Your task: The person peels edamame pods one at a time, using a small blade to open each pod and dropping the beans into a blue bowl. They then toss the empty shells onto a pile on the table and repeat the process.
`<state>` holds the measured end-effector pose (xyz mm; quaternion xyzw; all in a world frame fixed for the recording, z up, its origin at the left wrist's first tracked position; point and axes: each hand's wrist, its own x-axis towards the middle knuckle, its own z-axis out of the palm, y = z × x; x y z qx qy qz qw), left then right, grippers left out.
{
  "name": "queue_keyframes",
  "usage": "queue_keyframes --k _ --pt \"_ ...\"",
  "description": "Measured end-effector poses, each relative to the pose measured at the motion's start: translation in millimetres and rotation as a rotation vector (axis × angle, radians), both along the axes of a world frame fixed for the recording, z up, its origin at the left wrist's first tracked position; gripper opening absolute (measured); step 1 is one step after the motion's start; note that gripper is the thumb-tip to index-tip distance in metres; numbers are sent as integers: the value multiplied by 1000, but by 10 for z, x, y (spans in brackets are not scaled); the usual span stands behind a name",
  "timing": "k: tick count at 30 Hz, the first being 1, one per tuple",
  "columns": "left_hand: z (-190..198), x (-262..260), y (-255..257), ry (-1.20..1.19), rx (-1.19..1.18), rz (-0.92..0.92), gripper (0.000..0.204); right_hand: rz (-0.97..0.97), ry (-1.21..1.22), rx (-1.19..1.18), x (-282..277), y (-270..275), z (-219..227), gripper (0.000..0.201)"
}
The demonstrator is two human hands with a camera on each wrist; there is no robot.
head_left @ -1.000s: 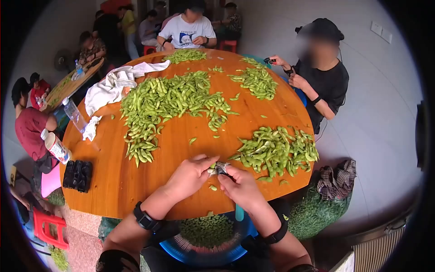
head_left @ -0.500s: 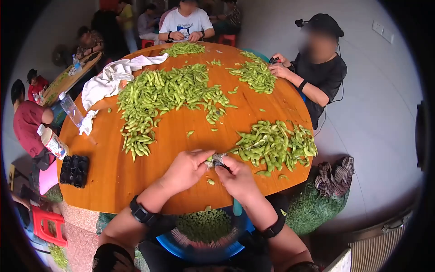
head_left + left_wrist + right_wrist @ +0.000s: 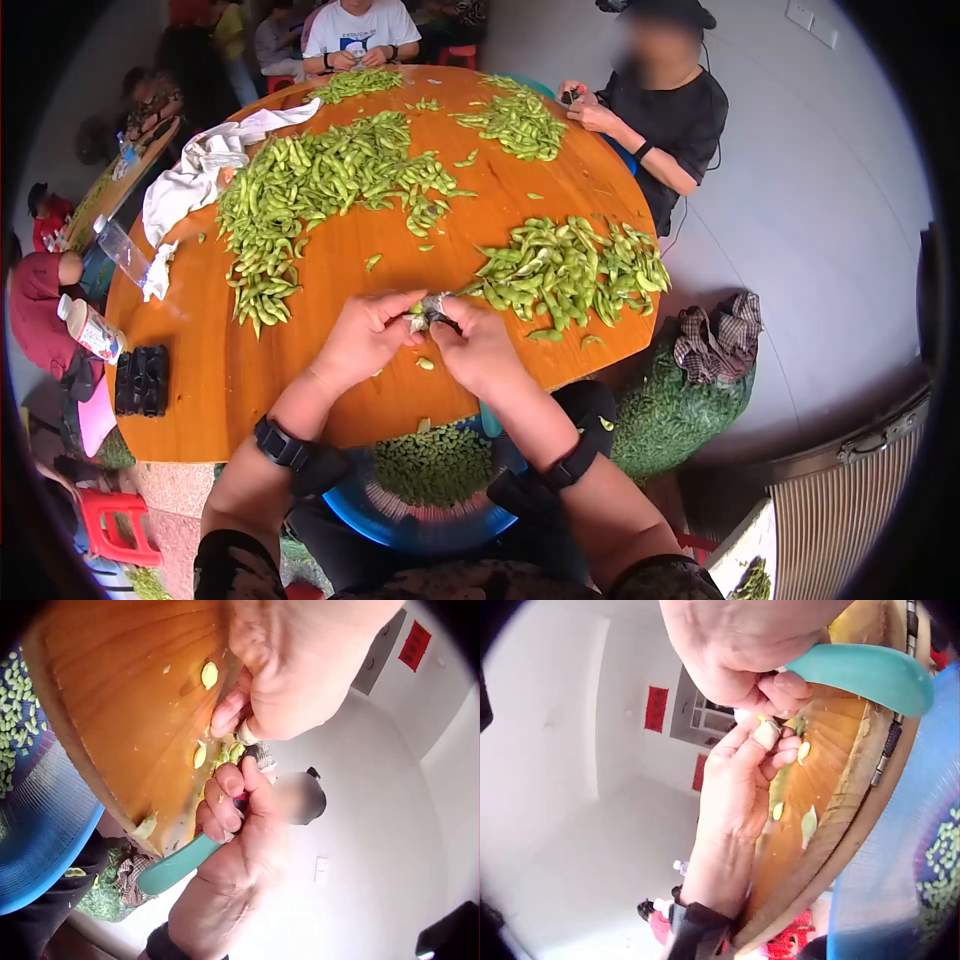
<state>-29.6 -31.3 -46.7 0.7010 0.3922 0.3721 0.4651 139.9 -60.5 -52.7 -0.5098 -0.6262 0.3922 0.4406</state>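
Over the near part of the round wooden table (image 3: 330, 400), my two hands meet fingertip to fingertip. My left hand (image 3: 360, 340) pinches a green soybean pod (image 3: 236, 752); a pale wrapping (image 3: 766, 735) covers its thumb tip. My right hand (image 3: 475, 350) curls round a tool whose teal handle (image 3: 870, 675) sticks out below the palm. A dark and silvery piece (image 3: 435, 308) shows at its fingertips against the pod, and the tool's working end is mostly hidden. Loose shelled beans (image 3: 209, 675) lie on the wood just below. Under the table edge sits a blue basin (image 3: 420, 540) holding shelled beans.
A pod heap (image 3: 570, 270) lies right of my hands, a larger heap (image 3: 320, 170) farther off. Leftward are a white cloth (image 3: 200, 170), bottles and a black tray (image 3: 141, 381). A full green sack (image 3: 680, 400) stands at right. Other people sit around the table.
The head view has shifted, so the table sits farther left and higher. My hands stay joined at the pod. The person at right has brought their hands together.
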Motion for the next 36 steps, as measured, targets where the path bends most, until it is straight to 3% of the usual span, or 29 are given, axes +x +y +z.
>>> queue_keyframes --k 1,2,3,5,9,11,13,16,17,18,22,24,28,34,36 --pt "1 -13 13 0 -1 -4 36 39 98 -47 -4 19 47 21" --pt "-4 -33 21 -93 -69 -40 34 110 378 -203 7 17 121 22" --pt "22 -34 19 -187 -138 -74 32 109 378 -205 34 19 178 22" --pt "146 7 -27 -262 -138 -187 30 139 542 -491 76 21 252 23" --pt "214 -32 -30 -272 -176 7 26 85 397 -383 0 46 223 17" --pt "195 -19 -43 -157 -14 109 26 47 416 -348 -25 43 237 14" --pt "108 -19 -17 -20 71 82 38 -6 178 -100 16 69 201 13" --pt "151 -8 -75 163 264 68 46 -37 89 43 15 38 170 15" --pt "152 12 -101 283 441 71 49 -48 38 126 11 23 156 15" --pt "164 25 -113 406 618 74 53 -49 52 101 15 -12 146 15" --pt "224 24 -119 375 478 26 52 -5 164 32 39 -76 205 11" --pt "228 57 -135 613 722 136 45 18 225 -168 49 -147 310 11" --pt "254 23 -159 618 639 88 46 30 286 -265 14 -174 347 14" --pt "134 -17 -62 381 615 58 42 69 366 -218 -4 -145 252 17" --pt "121 -34 -23 334 615 -9 38 115 494 -321 18 -102 199 18"
